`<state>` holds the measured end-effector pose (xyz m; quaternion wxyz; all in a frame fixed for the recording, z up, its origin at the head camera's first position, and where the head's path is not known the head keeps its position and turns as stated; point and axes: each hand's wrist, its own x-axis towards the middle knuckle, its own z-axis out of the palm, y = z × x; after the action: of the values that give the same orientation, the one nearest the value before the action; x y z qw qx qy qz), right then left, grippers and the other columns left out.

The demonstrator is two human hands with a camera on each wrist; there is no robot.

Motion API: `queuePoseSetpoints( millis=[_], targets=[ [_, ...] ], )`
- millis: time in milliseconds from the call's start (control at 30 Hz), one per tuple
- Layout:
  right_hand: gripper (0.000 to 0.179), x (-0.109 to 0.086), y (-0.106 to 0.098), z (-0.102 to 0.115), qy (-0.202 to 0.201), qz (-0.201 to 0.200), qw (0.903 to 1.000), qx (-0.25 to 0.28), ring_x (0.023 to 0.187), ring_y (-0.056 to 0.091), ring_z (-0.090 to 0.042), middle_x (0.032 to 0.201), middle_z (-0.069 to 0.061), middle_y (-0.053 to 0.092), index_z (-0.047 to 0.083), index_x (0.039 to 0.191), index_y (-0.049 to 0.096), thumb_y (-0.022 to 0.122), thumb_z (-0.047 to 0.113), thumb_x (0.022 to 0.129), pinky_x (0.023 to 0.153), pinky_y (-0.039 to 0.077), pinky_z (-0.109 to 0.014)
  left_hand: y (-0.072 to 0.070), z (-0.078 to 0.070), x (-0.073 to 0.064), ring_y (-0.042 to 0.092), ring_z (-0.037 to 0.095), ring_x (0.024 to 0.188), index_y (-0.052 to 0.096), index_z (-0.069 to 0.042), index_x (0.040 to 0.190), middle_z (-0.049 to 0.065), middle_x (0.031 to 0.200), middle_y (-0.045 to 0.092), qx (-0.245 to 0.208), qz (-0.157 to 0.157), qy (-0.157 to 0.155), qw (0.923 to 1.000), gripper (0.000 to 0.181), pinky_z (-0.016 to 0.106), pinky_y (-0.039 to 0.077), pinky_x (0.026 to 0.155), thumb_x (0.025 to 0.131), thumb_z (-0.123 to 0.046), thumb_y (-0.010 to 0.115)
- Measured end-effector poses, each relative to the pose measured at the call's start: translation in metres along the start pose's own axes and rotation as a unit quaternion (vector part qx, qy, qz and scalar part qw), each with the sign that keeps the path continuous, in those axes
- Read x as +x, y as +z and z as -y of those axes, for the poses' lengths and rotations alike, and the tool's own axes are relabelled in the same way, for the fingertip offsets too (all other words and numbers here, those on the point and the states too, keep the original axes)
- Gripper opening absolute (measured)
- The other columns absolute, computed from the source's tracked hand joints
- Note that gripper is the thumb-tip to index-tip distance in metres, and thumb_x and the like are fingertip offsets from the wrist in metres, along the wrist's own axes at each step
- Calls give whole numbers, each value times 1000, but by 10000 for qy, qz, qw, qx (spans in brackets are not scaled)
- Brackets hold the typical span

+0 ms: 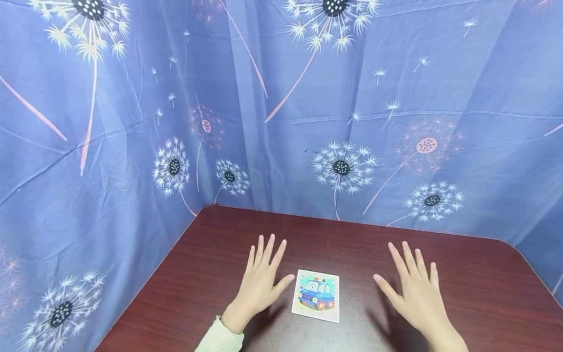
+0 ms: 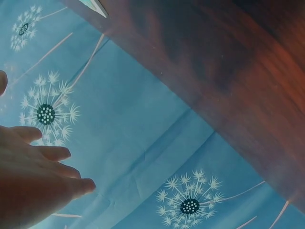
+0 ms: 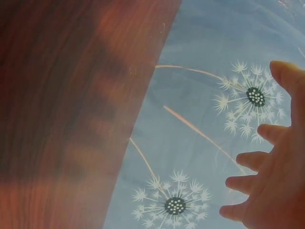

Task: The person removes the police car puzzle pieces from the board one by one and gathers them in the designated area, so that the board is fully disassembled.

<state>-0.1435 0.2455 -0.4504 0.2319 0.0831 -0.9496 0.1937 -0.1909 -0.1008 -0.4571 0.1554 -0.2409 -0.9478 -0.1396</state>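
A square white-bordered picture card [image 1: 315, 296] showing a blue cartoon car lies flat on the table between the two hands. To its left, my left hand [image 1: 260, 283] is held with fingers straight and spread, its thumb tip close to the card's upper left edge. My right hand [image 1: 415, 293] is spread the same way, farther off to the card's right. Neither hand holds anything, and both cast shadows on the tabletop. In the left wrist view the left hand [image 2: 38, 176] shows straight fingers; the right hand [image 3: 276, 171] does likewise in the right wrist view.
The dark red-brown wooden table [image 1: 352, 244] has rounded far corners. A blue curtain [image 1: 281, 146] printed with white and pink dandelions hangs along its far and left edges. A pale sleeve [image 1: 222, 337] covers the left wrist.
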Motion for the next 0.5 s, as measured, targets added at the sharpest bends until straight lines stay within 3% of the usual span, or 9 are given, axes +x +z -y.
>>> queuePoseSetpoints(
  millis=[233, 500],
  targets=[
    [74, 5, 3, 9, -121, -125, 9994, 291, 140, 21, -45, 152, -22, 29, 19, 154, 25, 60, 39, 92, 113, -1, -61, 3, -5, -4, 0, 32, 146, 24, -16, 154, 12, 160, 11, -158, -52, 287, 9994, 74, 54, 11, 116, 94, -44, 56],
    [69, 11, 8, 19, -294, -228, 9973, 635, 136, 32, -42, 147, -19, 40, 14, 151, 32, 62, 32, 92, 112, 10, -62, 6, -14, -7, 8, 30, 146, 24, -22, 154, 8, 160, 15, -212, 49, 572, 9981, 71, 52, 17, 115, 94, -43, 56]
  ],
)
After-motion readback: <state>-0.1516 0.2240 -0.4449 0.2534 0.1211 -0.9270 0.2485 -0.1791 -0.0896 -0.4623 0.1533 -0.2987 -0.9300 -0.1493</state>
